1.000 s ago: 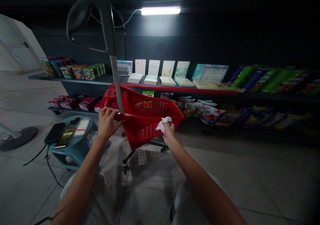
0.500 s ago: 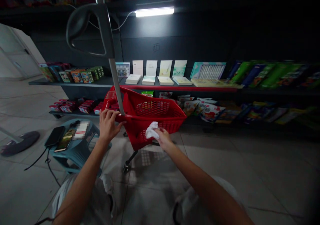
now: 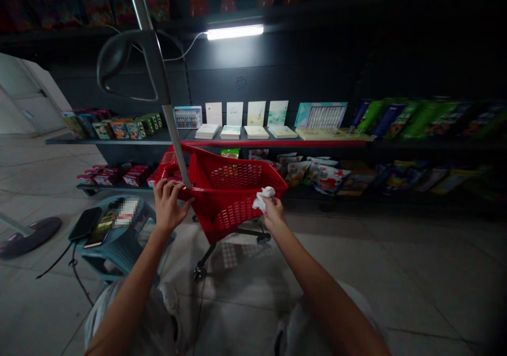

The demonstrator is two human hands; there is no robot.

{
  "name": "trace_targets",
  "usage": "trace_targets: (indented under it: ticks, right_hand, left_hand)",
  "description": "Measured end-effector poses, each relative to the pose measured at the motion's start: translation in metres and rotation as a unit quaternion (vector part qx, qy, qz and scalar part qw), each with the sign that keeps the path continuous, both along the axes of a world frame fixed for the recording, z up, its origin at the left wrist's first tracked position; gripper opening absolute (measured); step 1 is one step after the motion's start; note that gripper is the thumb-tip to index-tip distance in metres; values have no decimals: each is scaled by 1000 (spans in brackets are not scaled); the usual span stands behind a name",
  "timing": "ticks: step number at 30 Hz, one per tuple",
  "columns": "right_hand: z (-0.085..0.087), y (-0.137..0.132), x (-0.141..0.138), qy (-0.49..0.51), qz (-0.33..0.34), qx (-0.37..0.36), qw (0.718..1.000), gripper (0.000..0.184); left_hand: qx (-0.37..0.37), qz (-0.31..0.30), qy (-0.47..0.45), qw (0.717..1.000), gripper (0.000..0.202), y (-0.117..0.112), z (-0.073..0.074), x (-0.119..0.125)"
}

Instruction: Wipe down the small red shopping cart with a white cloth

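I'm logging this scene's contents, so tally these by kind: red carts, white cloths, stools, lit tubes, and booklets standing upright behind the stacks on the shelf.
Red cart: 1
White cloth: 1
Stool: 1
Lit tube: 1
Upright booklets: 4
Total: 8

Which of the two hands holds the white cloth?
The right hand: it holds the white cloth beside the red cart, while the left hand touches the cart's handle end.

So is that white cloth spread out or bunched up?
Bunched up: the cloth is a small crumpled wad pinched in the fingers of the right hand, with no flat sheet showing.
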State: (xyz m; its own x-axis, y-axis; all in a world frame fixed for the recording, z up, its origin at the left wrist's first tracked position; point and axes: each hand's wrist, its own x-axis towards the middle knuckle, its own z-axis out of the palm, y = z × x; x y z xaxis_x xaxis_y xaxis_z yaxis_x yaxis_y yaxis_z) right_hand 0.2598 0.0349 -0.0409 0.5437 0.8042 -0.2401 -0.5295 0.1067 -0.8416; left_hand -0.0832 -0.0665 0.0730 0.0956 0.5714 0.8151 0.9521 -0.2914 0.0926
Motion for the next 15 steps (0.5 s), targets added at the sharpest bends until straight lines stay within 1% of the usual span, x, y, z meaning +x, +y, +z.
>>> trace_targets:
  ticks: [2, 5, 8, 10, 12, 13, 15]
  right_hand:
    - [-2, -9, -34, 7, 26, 13, 1000, 55]
    - [0, -24, -77, 40, 114, 48, 991, 54]
    - [5, -37, -106, 62, 187, 56, 979, 51]
    - [8, -43, -119, 64, 208, 46, 975, 49]
    - [8, -49, -128, 52, 218, 40, 974, 48]
    - [7, -53, -132, 39, 222, 40, 973, 47]
    - [0, -64, -143, 11, 239, 44, 970, 47]
  left_hand:
    - [12, 3, -11, 1000, 50, -1, -3, 4]
    - [24, 10, -28, 999, 54, 0, -12, 10]
    - [45, 19, -65, 997, 65, 1, -25, 19]
    - [91, 22, -89, 992, 68, -2, -34, 27]
    - [129, -4, -79, 988, 59, -6, -41, 36]
    - [128, -31, -58, 990, 52, -8, -43, 41]
    - [78, -102, 9, 992, 40, -11, -44, 49]
